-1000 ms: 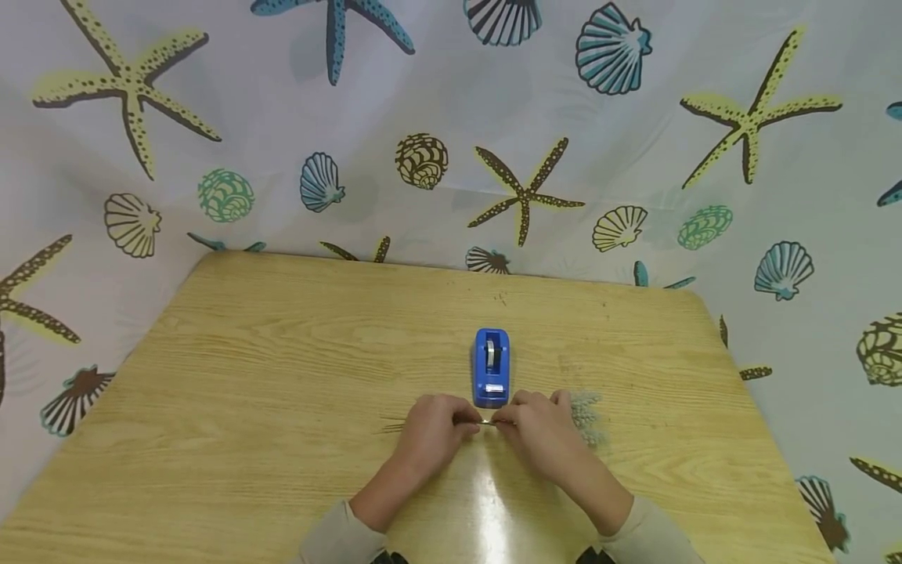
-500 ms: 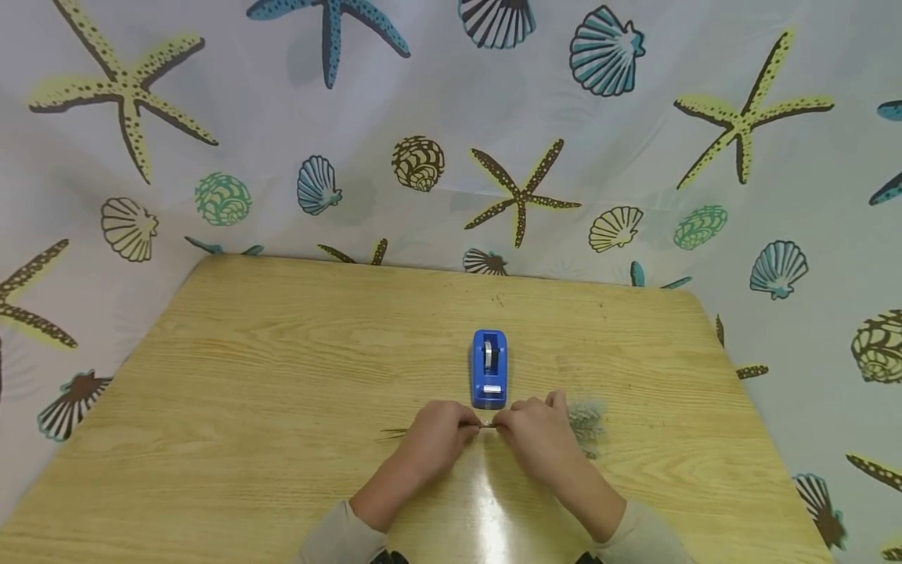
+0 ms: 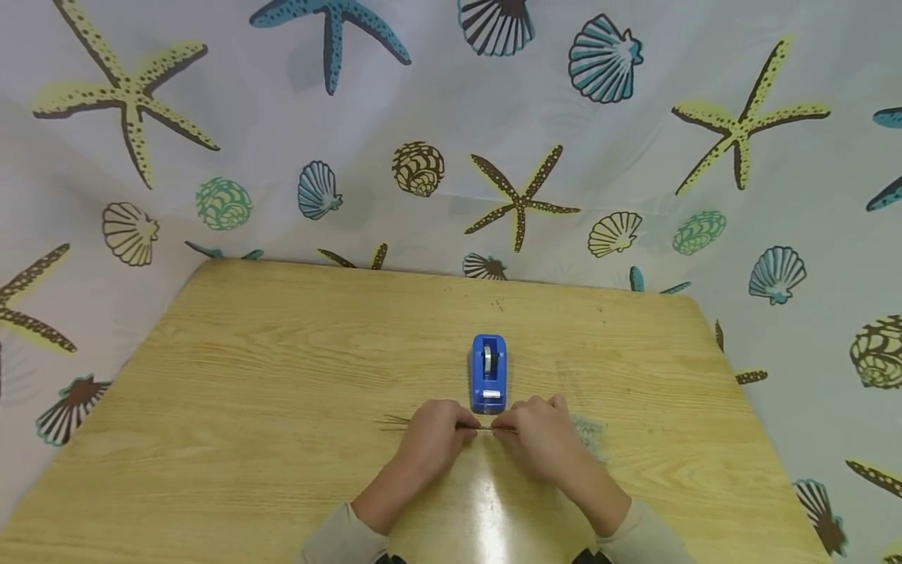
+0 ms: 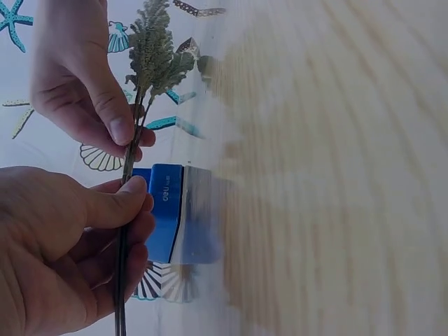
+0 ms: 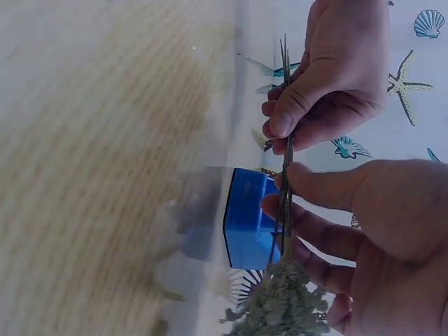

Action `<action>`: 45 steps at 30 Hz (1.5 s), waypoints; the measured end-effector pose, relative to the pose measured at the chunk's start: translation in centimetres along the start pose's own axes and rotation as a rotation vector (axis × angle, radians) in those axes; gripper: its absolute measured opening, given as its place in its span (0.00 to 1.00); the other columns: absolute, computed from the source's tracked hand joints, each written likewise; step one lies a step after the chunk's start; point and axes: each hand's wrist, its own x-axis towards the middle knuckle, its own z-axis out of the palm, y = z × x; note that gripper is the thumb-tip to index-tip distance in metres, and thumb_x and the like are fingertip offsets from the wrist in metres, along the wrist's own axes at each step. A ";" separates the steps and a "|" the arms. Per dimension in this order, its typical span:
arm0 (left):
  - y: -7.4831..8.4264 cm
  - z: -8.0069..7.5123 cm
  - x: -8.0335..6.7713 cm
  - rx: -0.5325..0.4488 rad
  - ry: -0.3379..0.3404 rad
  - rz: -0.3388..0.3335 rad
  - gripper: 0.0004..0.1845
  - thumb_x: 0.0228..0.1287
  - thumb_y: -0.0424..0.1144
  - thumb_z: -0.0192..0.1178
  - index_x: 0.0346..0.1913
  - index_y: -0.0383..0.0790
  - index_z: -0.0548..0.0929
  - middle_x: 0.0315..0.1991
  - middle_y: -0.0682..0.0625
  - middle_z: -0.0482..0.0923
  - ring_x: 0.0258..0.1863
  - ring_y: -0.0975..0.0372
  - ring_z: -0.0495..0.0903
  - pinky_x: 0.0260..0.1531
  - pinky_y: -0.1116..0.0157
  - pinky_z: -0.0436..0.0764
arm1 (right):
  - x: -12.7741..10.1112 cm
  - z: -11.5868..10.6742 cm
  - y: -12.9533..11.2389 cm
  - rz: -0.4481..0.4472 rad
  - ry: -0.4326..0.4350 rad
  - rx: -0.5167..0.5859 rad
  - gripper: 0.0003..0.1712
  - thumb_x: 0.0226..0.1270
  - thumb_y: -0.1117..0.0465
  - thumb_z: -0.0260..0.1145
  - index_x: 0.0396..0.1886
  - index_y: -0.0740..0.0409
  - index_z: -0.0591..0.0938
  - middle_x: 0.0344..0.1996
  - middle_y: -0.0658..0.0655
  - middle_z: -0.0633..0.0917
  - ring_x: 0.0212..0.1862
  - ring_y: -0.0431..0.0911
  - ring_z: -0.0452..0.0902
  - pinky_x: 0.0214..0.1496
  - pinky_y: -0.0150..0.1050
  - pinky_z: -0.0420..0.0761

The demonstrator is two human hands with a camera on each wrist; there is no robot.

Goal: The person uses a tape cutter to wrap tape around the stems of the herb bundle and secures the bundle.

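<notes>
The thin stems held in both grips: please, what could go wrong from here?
The stems may snap if the left grip and right grip, pinching close together, twist them. Past the left grip they fan out, so one might slip loose. The blue tape dispenser, just beyond the grips, could get bumped.

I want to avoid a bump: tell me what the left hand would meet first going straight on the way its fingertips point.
Probably the right hand, pinching the same stems just ahead of the left hand; the blue tape dispenser looks beyond that line, though depth is uncertain.
</notes>
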 end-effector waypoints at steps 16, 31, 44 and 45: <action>0.0 0.5 0.3 -0.020 -0.088 0.015 0.06 0.67 0.33 0.63 0.38 0.36 0.89 0.27 0.51 0.80 0.25 0.66 0.72 0.27 0.70 0.74 | 0.2 0.8 0.3 0.032 0.128 -0.018 0.01 0.57 0.54 0.76 0.30 0.42 0.91 0.28 0.43 0.85 0.32 0.42 0.75 0.41 0.45 0.58; 0.4 0.3 0.6 0.019 -0.022 -0.060 0.03 0.62 0.32 0.68 0.35 0.40 0.91 0.28 0.53 0.81 0.26 0.67 0.74 0.28 0.71 0.75 | 0.4 -0.1 0.0 0.085 -0.058 -0.007 0.10 0.68 0.55 0.68 0.44 0.49 0.90 0.29 0.50 0.87 0.28 0.44 0.65 0.38 0.41 0.56; -0.3 0.1 1.0 0.008 -0.110 -0.007 0.07 0.68 0.36 0.63 0.37 0.39 0.89 0.29 0.53 0.81 0.26 0.66 0.74 0.29 0.68 0.77 | 1.0 -0.2 0.1 0.057 0.050 -0.057 0.02 0.59 0.55 0.74 0.30 0.44 0.92 0.28 0.46 0.88 0.28 0.41 0.67 0.37 0.42 0.55; -0.3 0.1 1.0 0.011 -0.119 -0.007 0.07 0.69 0.36 0.62 0.38 0.39 0.89 0.28 0.53 0.81 0.26 0.66 0.73 0.29 0.68 0.76 | 1.1 -0.2 0.1 0.057 0.051 -0.061 0.02 0.59 0.55 0.74 0.29 0.44 0.92 0.27 0.45 0.88 0.28 0.41 0.69 0.37 0.41 0.56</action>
